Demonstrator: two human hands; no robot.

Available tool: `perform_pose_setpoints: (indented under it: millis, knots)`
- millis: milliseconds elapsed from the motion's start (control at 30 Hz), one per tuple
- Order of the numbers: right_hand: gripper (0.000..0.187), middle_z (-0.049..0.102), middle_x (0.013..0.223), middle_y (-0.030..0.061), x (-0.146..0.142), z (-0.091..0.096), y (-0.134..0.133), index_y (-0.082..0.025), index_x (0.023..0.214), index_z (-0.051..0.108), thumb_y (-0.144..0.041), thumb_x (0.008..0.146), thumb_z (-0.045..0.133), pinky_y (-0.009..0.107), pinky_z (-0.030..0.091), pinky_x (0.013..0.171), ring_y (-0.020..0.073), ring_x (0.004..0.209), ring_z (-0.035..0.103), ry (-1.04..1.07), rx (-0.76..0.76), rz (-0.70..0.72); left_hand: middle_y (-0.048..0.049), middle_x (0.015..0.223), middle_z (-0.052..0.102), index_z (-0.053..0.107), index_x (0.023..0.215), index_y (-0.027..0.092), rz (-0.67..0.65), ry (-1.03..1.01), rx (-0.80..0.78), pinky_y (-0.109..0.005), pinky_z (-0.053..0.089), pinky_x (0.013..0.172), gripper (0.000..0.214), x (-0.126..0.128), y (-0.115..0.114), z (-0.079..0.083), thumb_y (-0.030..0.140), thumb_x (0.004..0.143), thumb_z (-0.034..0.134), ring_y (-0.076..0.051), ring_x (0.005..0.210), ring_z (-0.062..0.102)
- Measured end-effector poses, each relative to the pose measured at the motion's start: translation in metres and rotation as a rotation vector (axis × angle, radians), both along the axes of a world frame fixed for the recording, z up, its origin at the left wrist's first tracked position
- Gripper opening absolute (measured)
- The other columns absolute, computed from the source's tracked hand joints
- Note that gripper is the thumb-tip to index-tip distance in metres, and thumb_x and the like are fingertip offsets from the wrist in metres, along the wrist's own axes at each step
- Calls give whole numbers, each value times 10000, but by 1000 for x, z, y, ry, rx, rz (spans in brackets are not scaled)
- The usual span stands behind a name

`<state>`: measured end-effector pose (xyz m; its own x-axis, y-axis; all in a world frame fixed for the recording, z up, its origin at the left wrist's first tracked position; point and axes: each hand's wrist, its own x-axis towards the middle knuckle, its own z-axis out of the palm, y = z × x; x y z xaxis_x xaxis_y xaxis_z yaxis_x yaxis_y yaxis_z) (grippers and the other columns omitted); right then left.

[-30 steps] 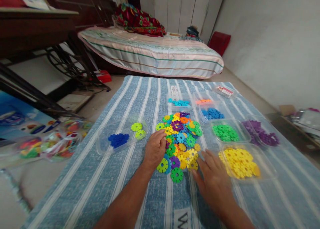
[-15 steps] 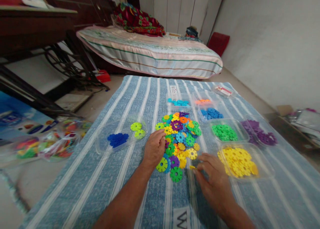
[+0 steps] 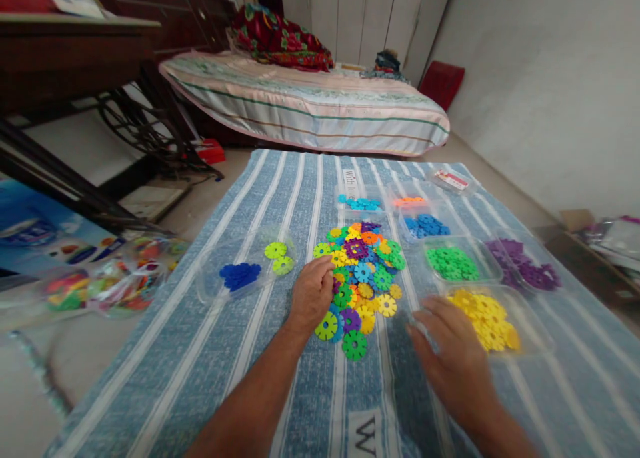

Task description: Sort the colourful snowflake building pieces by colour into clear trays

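Note:
A heap of many-coloured plastic snowflake discs (image 3: 365, 271) lies in the middle of a blue striped cloth (image 3: 280, 198). My left hand (image 3: 313, 291) rests on the heap's left edge, its fingers curled down onto the discs; what they grip is hidden. My right hand (image 3: 450, 355) hovers at the near left corner of a clear tray of yellow discs (image 3: 540, 341), and its fingers are smeared by motion. A green disc (image 3: 354, 345) and a lime and blue one (image 3: 327, 326) lie at the heap's near edge.
Clear trays hold sorted discs: green (image 3: 453, 263), purple (image 3: 525, 271), blue (image 3: 425, 226), orange (image 3: 407, 202), light blue (image 3: 357, 203), dark blue with lime (image 3: 240, 275). A bag of discs (image 3: 115, 285) lies left of the cloth. A bed (image 3: 310, 105) stands behind.
My right hand picked a yellow disc from the heap's near right edge, then moved right to the yellow tray. My left hand stayed on the heap.

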<state>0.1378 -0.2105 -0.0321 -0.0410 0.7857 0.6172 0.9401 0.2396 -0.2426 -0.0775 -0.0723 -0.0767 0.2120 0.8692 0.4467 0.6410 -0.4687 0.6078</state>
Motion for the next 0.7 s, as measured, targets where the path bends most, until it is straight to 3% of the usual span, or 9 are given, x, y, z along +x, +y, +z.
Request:
perform_pose_setpoints:
  millis: [100,200,333,533,700]
  knots:
    - [180,603,1115,115,-36,-14,9,-185,1016,621,-192,858,534,462,470,931,270,1169,486,-4,-106,91,-82,1109,667,646,940,182,-2,-3,-2,-412,475,969,247,0,0,0,186,855,415,-197,1072,595]
    - [248,554,1222,125,-50,-19,19,-200,1069,626,-165,833,558,491,434,967,298,1247,410,-53,-200,113,-81,1108,667,645,940,185,-2,-7,1,-418,479,964,243,-1,0,0,191,857,417,-200,1071,595]
    - [209,535,1252,110,-49,-23,26,-218,1026,643,-169,849,545,495,419,986,294,1271,382,-69,-255,150,-73,1100,669,642,938,190,-3,-11,4,-411,479,964,237,0,-1,0,193,861,418,-195,1064,597]
    - [115,561,1190,118,-46,-31,22,-173,916,620,-158,844,531,499,440,993,276,1255,408,45,-185,186,-90,1099,669,641,933,171,-10,-8,7,-414,478,961,238,1,-1,2,185,861,415,-203,1064,596]
    - [127,610,1092,85,-29,-14,11,-202,793,599,-153,862,504,464,467,969,234,1191,486,91,-116,173,-89,1099,670,641,932,173,-9,1,8,-411,479,960,233,0,-1,2,186,861,420,-202,1064,597]
